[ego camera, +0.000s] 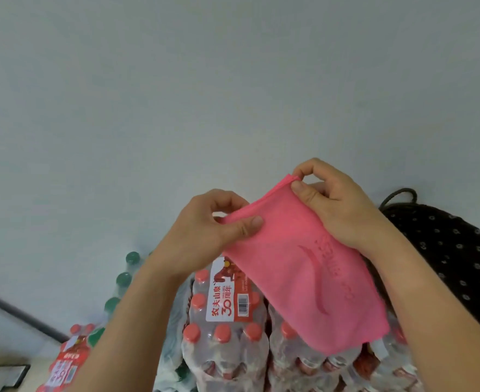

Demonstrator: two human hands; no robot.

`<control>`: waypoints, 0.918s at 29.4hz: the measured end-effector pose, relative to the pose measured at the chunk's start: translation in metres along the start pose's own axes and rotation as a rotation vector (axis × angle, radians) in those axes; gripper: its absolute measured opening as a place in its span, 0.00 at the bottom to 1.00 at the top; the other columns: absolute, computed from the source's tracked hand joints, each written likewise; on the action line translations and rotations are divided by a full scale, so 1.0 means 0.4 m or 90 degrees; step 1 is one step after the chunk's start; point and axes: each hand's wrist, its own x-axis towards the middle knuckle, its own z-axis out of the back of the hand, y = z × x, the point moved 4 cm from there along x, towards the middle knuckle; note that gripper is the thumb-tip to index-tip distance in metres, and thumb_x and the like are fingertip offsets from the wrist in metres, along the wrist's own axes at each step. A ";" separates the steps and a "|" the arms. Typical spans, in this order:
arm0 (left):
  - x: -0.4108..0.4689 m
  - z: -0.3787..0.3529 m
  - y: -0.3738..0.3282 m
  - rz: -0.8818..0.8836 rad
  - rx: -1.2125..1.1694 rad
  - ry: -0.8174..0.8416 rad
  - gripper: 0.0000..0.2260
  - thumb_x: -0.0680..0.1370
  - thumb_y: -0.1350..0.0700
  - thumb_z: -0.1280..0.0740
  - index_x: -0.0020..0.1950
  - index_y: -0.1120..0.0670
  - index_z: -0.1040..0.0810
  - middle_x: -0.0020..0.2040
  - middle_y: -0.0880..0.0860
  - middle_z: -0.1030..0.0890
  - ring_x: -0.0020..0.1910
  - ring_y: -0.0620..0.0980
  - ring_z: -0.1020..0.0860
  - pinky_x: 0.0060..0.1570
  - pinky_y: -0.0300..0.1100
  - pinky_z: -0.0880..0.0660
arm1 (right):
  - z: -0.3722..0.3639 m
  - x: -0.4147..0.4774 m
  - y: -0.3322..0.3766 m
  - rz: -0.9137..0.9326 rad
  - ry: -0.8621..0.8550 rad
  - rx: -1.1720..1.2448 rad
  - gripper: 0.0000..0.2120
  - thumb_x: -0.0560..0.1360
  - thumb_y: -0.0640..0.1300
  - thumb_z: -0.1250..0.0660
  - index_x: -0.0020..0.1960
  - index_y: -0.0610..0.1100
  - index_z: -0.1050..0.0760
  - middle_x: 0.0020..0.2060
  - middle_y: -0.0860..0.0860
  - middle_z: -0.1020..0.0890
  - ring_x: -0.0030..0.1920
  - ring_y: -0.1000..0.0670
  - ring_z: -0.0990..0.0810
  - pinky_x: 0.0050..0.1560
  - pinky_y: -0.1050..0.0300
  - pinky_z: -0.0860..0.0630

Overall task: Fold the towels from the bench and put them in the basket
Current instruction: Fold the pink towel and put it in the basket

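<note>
Aloft: pink towel (304,278) before a pale wall (176,94)

Its top corners are pinched by the left hand (205,224) and the right hand (335,205); it hangs above shrink-wrapped packs of red-capped bottles (222,349), with black dotted fabric (445,250) to their right.

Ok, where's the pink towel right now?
Head view, right of centre: the pink towel hangs pinched at its top corners by left hand and right hand, over the water-bottle packs.
</note>
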 end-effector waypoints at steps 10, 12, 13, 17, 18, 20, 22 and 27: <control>-0.009 0.050 0.174 0.091 -0.066 -0.017 0.12 0.77 0.48 0.32 0.46 0.57 0.18 0.42 0.61 0.16 0.41 0.61 0.18 0.47 0.60 0.22 | -0.243 0.048 -0.138 -0.170 0.354 0.074 0.17 0.69 0.62 0.33 0.54 0.56 0.23 0.45 0.53 0.15 0.44 0.54 0.16 0.46 0.58 0.20; -0.012 0.109 0.210 0.107 -0.068 -0.047 0.11 0.78 0.50 0.32 0.46 0.57 0.17 0.43 0.61 0.16 0.40 0.58 0.18 0.48 0.60 0.22 | -0.325 0.030 -0.218 -0.216 0.487 0.015 0.15 0.70 0.52 0.27 0.55 0.52 0.22 0.51 0.56 0.15 0.52 0.56 0.17 0.54 0.59 0.22; -0.015 0.140 0.228 0.115 -0.067 -0.057 0.11 0.78 0.50 0.33 0.46 0.57 0.17 0.43 0.61 0.16 0.40 0.55 0.18 0.48 0.59 0.22 | -0.359 0.019 -0.250 -0.231 0.520 -0.005 0.12 0.70 0.47 0.25 0.54 0.50 0.20 0.49 0.58 0.15 0.51 0.58 0.18 0.54 0.62 0.24; -0.032 0.259 0.308 0.145 -0.109 -0.078 0.12 0.77 0.48 0.33 0.49 0.55 0.17 0.45 0.60 0.16 0.45 0.61 0.18 0.50 0.58 0.22 | -0.431 0.016 -0.306 -0.296 0.513 0.017 0.08 0.73 0.40 0.28 0.52 0.46 0.17 0.47 0.55 0.14 0.49 0.59 0.18 0.51 0.66 0.25; -0.036 0.281 0.330 0.151 -0.130 -0.078 0.11 0.78 0.49 0.34 0.50 0.55 0.17 0.46 0.59 0.16 0.46 0.61 0.18 0.50 0.58 0.21 | -0.437 0.020 -0.310 -0.313 0.501 0.039 0.08 0.73 0.39 0.29 0.53 0.44 0.17 0.48 0.53 0.14 0.50 0.56 0.18 0.52 0.63 0.24; -0.040 0.314 0.368 0.157 -0.192 -0.094 0.09 0.80 0.53 0.37 0.53 0.53 0.18 0.47 0.55 0.15 0.46 0.54 0.17 0.47 0.49 0.21 | -0.437 0.032 -0.307 -0.365 0.457 0.115 0.11 0.72 0.39 0.28 0.54 0.40 0.18 0.51 0.46 0.15 0.52 0.49 0.18 0.56 0.58 0.22; -0.043 0.330 0.390 0.173 -0.270 -0.117 0.09 0.81 0.55 0.38 0.55 0.52 0.19 0.46 0.51 0.15 0.43 0.48 0.17 0.42 0.42 0.21 | -0.412 0.048 -0.284 -0.409 0.404 0.142 0.16 0.69 0.43 0.27 0.54 0.38 0.19 0.51 0.43 0.16 0.52 0.47 0.18 0.56 0.56 0.22; -0.058 0.315 0.511 0.264 -0.290 -0.183 0.08 0.81 0.53 0.38 0.57 0.48 0.22 0.46 0.52 0.18 0.40 0.47 0.22 0.40 0.44 0.24 | -0.316 0.130 -0.233 -0.330 0.370 -0.222 0.16 0.66 0.60 0.28 0.43 0.47 0.19 0.39 0.48 0.16 0.40 0.52 0.19 0.44 0.54 0.23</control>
